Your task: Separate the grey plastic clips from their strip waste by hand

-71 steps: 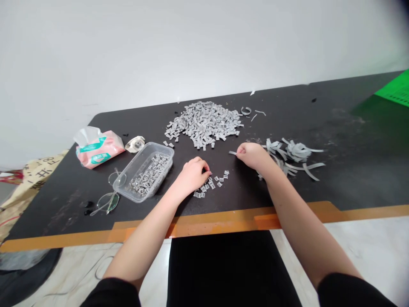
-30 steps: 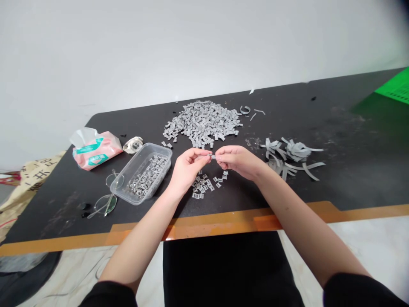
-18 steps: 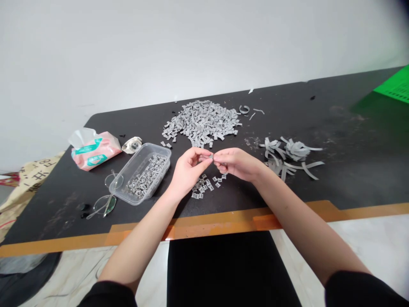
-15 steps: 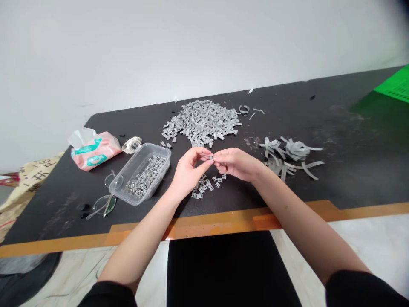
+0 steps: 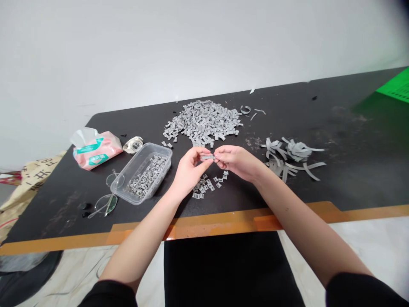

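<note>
Two hands, partly curled: left hand (image 5: 191, 165) and right hand (image 5: 238, 163), fingertips of both pinching one grey plastic piece (image 5: 208, 157), just right of a clear plastic tray (image 5: 128, 166).

Black table (image 5: 351, 179), grey pieces heap (image 5: 201, 122), grey strips (image 5: 295, 155), plastic tray (image 5: 126, 166), tissue pack (image 5: 96, 153), glasses (image 5: 105, 205)

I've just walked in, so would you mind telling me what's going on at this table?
A person is holding a small grey piece between the fingertips of the left hand and the right hand, above a black table. Directly below the hands lies a small scatter of grey pieces. Beyond them is a large heap of grey pieces, more lie in a clear plastic tray, and loose grey strips lie to the right.
</note>
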{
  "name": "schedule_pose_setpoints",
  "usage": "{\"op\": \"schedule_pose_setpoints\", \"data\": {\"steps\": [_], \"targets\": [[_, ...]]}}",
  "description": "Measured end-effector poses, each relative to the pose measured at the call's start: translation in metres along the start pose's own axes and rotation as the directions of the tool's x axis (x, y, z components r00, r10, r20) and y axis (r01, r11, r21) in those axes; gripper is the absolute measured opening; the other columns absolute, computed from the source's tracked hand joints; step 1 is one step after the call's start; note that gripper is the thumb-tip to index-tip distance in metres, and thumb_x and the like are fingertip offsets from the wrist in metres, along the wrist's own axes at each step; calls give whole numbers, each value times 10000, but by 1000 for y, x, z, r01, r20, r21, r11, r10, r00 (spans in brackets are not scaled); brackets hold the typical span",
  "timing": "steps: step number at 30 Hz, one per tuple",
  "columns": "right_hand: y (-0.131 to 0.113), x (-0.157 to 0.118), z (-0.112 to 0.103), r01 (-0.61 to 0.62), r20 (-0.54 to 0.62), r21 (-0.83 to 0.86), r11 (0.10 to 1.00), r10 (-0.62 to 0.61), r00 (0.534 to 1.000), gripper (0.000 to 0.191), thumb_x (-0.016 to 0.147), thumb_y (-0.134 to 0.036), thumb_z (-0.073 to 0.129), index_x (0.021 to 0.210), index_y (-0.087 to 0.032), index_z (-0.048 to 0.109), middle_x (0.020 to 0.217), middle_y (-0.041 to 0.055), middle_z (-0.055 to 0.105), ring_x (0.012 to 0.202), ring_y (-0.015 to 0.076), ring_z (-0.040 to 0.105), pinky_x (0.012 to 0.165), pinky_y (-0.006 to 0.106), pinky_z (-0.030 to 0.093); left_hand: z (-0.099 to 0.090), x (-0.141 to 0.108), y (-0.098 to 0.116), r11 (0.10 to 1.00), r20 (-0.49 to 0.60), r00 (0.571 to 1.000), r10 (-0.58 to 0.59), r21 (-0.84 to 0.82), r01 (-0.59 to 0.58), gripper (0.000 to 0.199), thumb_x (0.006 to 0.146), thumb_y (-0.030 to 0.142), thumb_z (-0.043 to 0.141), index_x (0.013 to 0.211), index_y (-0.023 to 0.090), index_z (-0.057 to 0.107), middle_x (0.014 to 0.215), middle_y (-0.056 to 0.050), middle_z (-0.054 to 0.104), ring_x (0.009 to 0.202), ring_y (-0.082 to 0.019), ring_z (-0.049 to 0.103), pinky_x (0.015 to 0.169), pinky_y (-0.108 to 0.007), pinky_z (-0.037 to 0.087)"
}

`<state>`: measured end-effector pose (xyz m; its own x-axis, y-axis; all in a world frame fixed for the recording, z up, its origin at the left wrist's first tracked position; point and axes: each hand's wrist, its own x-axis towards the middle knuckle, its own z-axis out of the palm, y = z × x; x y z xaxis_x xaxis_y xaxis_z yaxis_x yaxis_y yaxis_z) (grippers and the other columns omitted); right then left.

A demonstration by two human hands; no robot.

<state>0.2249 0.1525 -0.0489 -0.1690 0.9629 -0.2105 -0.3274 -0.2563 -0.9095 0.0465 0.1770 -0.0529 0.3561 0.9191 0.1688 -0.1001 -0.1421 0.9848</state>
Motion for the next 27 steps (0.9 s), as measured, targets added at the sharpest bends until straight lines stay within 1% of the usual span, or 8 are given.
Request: {"op": "schedule_pose_setpoints", "data": {"steps": [4,6,9,13,15,19,22,27], "targets": [[-2,-2,-4,10,47,88,996,-14,999,279,660,-268,865,899,-162,768,876,57,754,713,126,618,699,283,473,-2,1,2,981,-8,992,-124,-150,122,222,706,250,822,855,164,682,812,2,708,755,-110,645,781,-261,501],[-3,-2,-6,33,67,91,995,-39,997,303,641,-243,876,920,-174,778,945,66,772,753,134,641,723,289,487,-3,2,3,966,-9,987,-161,-205,156,242,686,258,843,845,161,688,797,8,708,749,-105,641,794,-260,497],[-3,-2,-6,59,78,69,996,-65,995,271,650,-302,886,868,-177,783,885,56,776,714,127,640,706,285,493,-3,1,5,950,11,984,-178,-257,175,259,670,258,862,837,158,692,791,8,711,768,-106,648,811,-258,491],[-1,-1,-5,24,126,40,999,-29,992,291,669,-388,882,818,-158,784,820,59,766,662,115,638,634,254,489,-1,0,6,941,22,986,-166,-296,165,261,664,256,870,834,163,695,834,-3,729,795,-113,660,829,-267,496],[0,-1,-4,4,121,23,1000,-7,993,284,652,-371,891,772,-142,772,781,56,749,624,105,619,563,229,461,0,0,6,951,20,989,-146,-273,146,257,670,259,867,831,167,689,831,2,726,774,-108,653,810,-262,497],[0,0,-1,-3,43,-4,1000,3,999,289,608,-322,912,705,-127,721,632,21,674,545,88,567,468,200,400,0,0,4,982,22,996,-91,-165,94,243,682,263,848,821,166,674,791,10,704,724,-103,628,750,-253,488],[1,1,0,18,5,-29,999,-17,1000,315,592,-312,924,710,-129,696,563,2,640,508,88,560,457,199,411,1,-1,4,994,25,998,-65,-88,67,225,691,251,827,818,165,662,798,5,696,737,-112,624,754,-263,491],[3,3,-1,30,-10,-61,998,-30,999,349,554,-286,936,730,-140,672,574,30,692,519,123,627,457,205,460,2,-3,5,998,36,999,-25,55,23,171,755,235,763,855,176,637,818,0,678,759,-135,625,760,-286,495]]}}
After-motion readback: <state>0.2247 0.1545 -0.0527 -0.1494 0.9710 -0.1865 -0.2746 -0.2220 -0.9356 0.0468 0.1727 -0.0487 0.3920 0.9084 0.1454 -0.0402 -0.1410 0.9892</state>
